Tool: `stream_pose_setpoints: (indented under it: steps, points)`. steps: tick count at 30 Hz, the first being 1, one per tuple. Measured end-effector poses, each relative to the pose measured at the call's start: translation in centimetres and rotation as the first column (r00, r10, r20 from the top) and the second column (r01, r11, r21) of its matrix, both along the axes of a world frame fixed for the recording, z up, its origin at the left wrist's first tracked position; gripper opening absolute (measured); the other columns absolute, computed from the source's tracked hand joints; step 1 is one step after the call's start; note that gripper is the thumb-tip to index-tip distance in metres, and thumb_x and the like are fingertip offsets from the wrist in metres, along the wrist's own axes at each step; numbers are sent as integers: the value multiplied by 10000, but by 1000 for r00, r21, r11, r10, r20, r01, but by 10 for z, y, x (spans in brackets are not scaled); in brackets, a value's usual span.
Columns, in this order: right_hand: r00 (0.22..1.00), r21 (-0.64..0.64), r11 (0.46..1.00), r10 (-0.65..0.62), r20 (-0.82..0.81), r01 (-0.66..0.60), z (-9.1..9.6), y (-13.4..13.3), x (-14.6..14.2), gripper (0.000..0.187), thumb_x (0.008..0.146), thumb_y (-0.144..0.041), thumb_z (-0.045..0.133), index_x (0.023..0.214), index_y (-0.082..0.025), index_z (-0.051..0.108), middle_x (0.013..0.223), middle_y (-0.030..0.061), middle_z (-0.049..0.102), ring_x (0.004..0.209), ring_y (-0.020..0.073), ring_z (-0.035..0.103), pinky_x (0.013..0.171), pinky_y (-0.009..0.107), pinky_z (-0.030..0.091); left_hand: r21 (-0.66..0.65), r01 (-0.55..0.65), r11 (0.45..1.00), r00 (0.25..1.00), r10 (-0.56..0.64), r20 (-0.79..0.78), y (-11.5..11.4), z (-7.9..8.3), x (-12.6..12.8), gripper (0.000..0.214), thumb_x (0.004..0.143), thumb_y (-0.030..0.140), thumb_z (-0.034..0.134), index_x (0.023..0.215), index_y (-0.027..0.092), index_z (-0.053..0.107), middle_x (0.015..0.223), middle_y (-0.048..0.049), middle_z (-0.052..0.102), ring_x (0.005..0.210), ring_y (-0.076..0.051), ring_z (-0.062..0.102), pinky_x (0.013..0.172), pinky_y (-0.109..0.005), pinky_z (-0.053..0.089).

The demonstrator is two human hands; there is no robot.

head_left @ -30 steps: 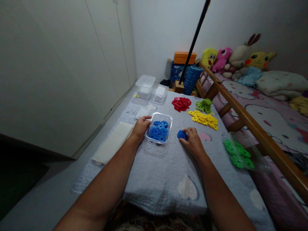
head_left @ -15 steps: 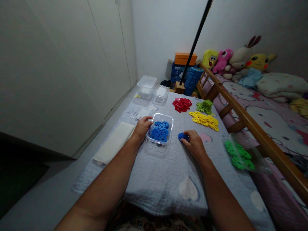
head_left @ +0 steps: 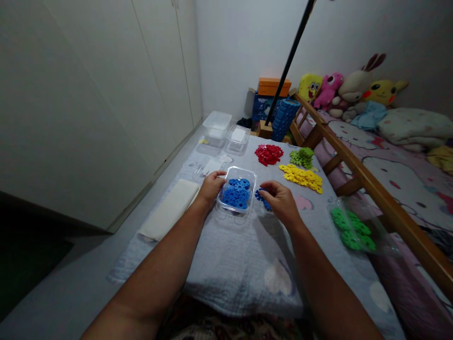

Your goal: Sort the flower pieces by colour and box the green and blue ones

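Note:
A clear plastic container (head_left: 254, 182) stands on the cloth-covered table, with several blue snowflake discs (head_left: 236, 194) inside. My left hand (head_left: 213, 185) grips its left rim between thumb and fingers. Just right of the container, my right hand (head_left: 280, 198) pinches a blue snowflake disc (head_left: 259, 194), raised a little off the cloth. More blue shows below that disc, by the thumb; whether it is held or lies on the cloth I cannot tell. Beyond my right hand lie piles of yellow discs (head_left: 300, 177), red discs (head_left: 269, 154) and light green discs (head_left: 302, 157).
Clear containers (head_left: 216, 123) stand at the table's far left corner. A folded cream cloth (head_left: 169, 210) lies left of my left arm. At the right edge, a clear container holds green discs (head_left: 353, 229). A wooden bed rail (head_left: 354, 165) runs along the right side.
My right hand has lifted a blue disc from the cloth and moved slightly left, towards the container. My left hand stays on the container's rim.

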State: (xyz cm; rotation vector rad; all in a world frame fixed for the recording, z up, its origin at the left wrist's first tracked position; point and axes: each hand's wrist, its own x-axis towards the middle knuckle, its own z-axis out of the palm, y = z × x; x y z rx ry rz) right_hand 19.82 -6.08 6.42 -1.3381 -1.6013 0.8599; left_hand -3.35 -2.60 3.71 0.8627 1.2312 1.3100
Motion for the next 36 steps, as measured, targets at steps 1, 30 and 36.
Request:
stream_pose_setpoints:
  steps: [1,30,36]
  points:
    - [999,3,1000,30,34,-30,3,2,-8,185,807,-323,691,947,-211,738,832,17,744,731,184,670,692,303,512,2,1,1000,1000,-1,-2,0,0,0,448,572,261,669,1005,148,673,521,74,526,465,-111,445,469,-230,306]
    - [805,15,1000,-12,593,4,10,21,39,177,863,-152,660,1015,-187,744,1014,81,749,843,193,676,830,317,512,0,1,1000,1000,-1,15,2,-1,0,446,561,256,676,993,145,669,561,59,565,487,-113,463,477,-231,312]
    - [732,-68,998,42,680,5,-18,7,53,327,827,-245,747,1145,-167,730,1094,110,688,986,231,661,884,314,496,-3,-4,1000,1000,4,-9,0,2,1,429,565,248,677,982,148,672,549,69,552,479,-106,448,475,-228,302]
